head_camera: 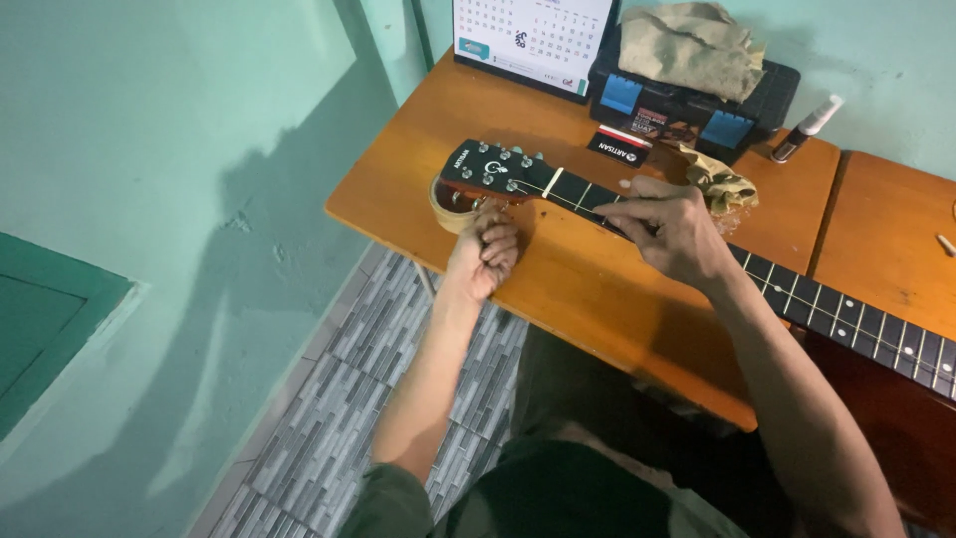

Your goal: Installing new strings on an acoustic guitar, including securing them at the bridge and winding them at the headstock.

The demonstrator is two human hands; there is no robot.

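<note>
both hands (485,251) (669,227) grip glossy guitar (498,175) on wooden table (588,289)

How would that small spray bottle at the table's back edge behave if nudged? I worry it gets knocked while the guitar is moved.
The spray bottle lies tilted, its round body probably apt to roll. It looks small, likely light. It sits near the table edge, so could drop.

upper centre: desk calendar (533,40) on the orange table (597,289); right of it a black case (697,105) topped by a beige cloth (692,45); far right, a small spray bottle (807,130); lower left, grey tiled floor (329,428).
</note>
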